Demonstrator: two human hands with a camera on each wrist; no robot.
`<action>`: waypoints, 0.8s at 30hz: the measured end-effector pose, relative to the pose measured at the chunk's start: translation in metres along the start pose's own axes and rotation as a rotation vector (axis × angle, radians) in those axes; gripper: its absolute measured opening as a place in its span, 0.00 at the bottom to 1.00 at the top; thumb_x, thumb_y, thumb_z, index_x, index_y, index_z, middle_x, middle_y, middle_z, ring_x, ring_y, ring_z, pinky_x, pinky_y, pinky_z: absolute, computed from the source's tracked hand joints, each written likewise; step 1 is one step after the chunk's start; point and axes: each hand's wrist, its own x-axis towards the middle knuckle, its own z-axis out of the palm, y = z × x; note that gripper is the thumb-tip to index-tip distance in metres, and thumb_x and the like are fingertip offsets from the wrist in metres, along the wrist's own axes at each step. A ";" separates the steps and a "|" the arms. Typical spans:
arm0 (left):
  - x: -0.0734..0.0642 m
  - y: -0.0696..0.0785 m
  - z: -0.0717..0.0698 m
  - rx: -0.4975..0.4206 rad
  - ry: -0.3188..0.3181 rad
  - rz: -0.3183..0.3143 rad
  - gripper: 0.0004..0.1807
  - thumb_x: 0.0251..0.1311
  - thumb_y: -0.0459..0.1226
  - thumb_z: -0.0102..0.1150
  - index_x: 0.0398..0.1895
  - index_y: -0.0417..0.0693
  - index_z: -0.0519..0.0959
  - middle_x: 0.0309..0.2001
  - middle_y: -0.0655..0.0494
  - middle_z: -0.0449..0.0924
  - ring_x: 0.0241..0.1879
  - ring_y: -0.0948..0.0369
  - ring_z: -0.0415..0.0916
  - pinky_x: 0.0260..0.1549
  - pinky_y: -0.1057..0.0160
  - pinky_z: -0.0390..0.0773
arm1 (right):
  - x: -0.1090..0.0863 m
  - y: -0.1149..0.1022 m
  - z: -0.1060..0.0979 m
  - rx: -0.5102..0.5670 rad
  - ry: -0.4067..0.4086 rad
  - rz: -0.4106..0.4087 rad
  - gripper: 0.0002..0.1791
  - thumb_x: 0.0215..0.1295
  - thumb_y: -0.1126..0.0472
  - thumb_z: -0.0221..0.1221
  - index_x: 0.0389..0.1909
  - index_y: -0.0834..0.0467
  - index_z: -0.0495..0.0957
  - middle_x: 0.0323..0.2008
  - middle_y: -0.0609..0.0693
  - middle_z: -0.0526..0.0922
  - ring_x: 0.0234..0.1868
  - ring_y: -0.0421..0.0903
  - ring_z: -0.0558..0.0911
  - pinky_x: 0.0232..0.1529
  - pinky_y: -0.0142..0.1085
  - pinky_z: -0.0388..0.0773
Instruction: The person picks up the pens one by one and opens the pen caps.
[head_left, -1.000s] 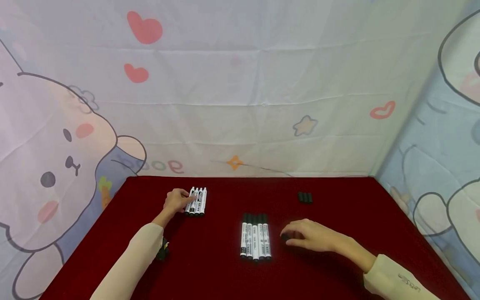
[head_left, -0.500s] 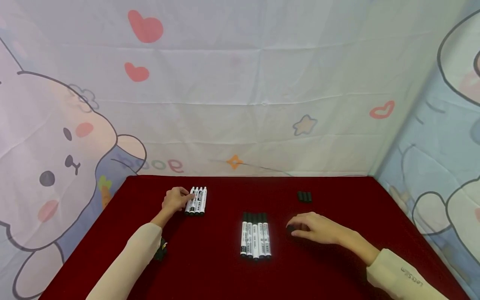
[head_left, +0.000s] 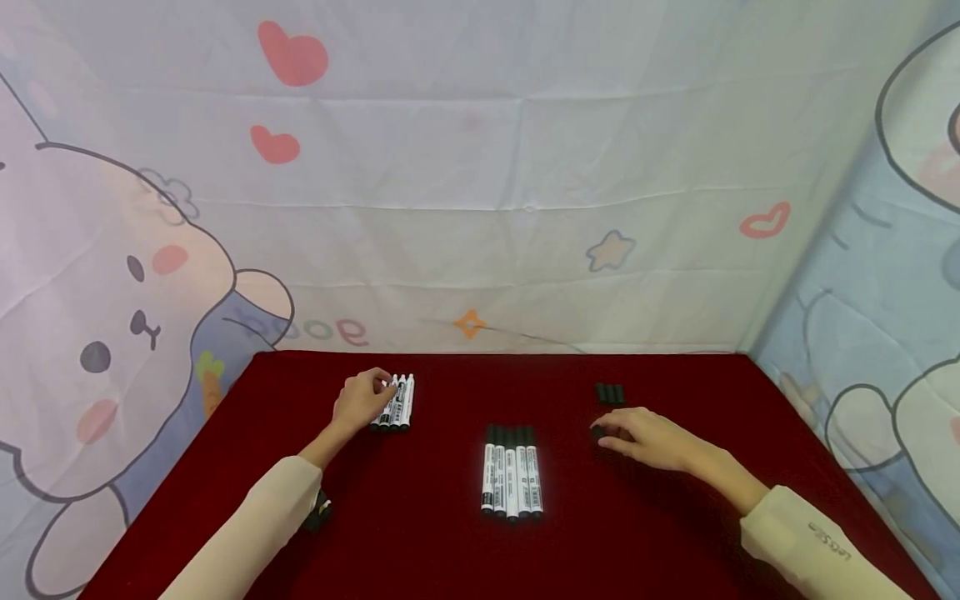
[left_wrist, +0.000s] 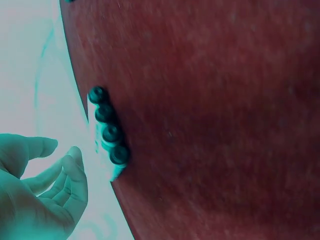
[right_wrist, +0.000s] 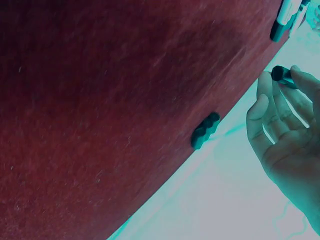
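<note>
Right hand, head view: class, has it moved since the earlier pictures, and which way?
Yes. Judged against the unmoved row of three black caps, the right hand has moved farther across the table and slightly right, nearer them.

The backdrop bears a mirrored "good"; the right sleeve, "LetsSlim"; markers bear illegible print.

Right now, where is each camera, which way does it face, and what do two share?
Head: on the head, facing forward and down at the red tabletop and patterned backdrop; left hand, right hand and sleeves show.
Left wrist: worn there, facing four white markers, dark ends nearest; the left hand shows.
Right wrist: worn there, facing a row of three caps; the right hand shows, pinching a black cap.
Head and right wrist both show that black cap.
</note>
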 end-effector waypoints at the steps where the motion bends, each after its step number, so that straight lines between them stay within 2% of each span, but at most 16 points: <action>1: -0.002 0.002 0.000 -0.004 -0.004 0.011 0.15 0.67 0.39 0.61 0.51 0.39 0.83 0.37 0.44 0.86 0.20 0.62 0.69 0.16 0.66 0.66 | 0.000 0.002 -0.001 -0.002 0.013 0.006 0.17 0.75 0.56 0.59 0.55 0.62 0.82 0.44 0.48 0.87 0.39 0.35 0.82 0.41 0.33 0.81; 6: -0.011 0.015 0.004 -0.014 -0.037 0.076 0.14 0.67 0.38 0.62 0.51 0.39 0.83 0.39 0.43 0.88 0.19 0.64 0.69 0.17 0.67 0.67 | 0.002 0.016 -0.005 0.022 0.105 0.045 0.14 0.73 0.56 0.61 0.49 0.62 0.84 0.38 0.46 0.87 0.34 0.34 0.82 0.36 0.31 0.80; 9: -0.018 0.024 0.006 -0.029 -0.070 0.111 0.14 0.67 0.37 0.62 0.51 0.38 0.82 0.38 0.44 0.88 0.18 0.65 0.68 0.17 0.68 0.66 | 0.003 0.025 -0.008 0.073 0.145 0.076 0.15 0.73 0.57 0.61 0.49 0.65 0.84 0.35 0.49 0.87 0.29 0.37 0.81 0.31 0.29 0.79; 13: -0.029 0.035 0.009 -0.053 -0.110 0.145 0.12 0.67 0.36 0.63 0.50 0.39 0.83 0.36 0.47 0.87 0.20 0.66 0.73 0.18 0.68 0.69 | 0.004 0.035 -0.012 0.124 0.191 0.122 0.17 0.74 0.57 0.61 0.51 0.69 0.82 0.36 0.57 0.88 0.26 0.45 0.83 0.28 0.29 0.79; 15: -0.033 0.039 0.012 -0.048 -0.123 0.159 0.10 0.67 0.36 0.64 0.48 0.41 0.83 0.34 0.49 0.87 0.23 0.66 0.76 0.19 0.68 0.71 | 0.005 0.041 -0.012 0.134 0.220 0.154 0.19 0.74 0.57 0.60 0.52 0.71 0.81 0.37 0.59 0.89 0.26 0.46 0.84 0.28 0.30 0.79; 19: -0.042 0.047 0.017 -0.058 -0.161 0.204 0.09 0.66 0.35 0.64 0.46 0.40 0.83 0.30 0.52 0.84 0.22 0.67 0.74 0.20 0.69 0.71 | 0.008 0.051 -0.012 0.149 0.266 0.223 0.23 0.75 0.57 0.59 0.56 0.75 0.77 0.37 0.61 0.88 0.25 0.44 0.83 0.29 0.31 0.80; 24: -0.051 0.055 0.022 -0.091 -0.216 0.300 0.10 0.66 0.33 0.63 0.47 0.36 0.82 0.27 0.51 0.84 0.19 0.69 0.74 0.19 0.70 0.71 | 0.014 0.063 -0.009 0.174 0.311 0.295 0.25 0.76 0.57 0.57 0.58 0.78 0.75 0.35 0.61 0.88 0.25 0.42 0.83 0.30 0.33 0.81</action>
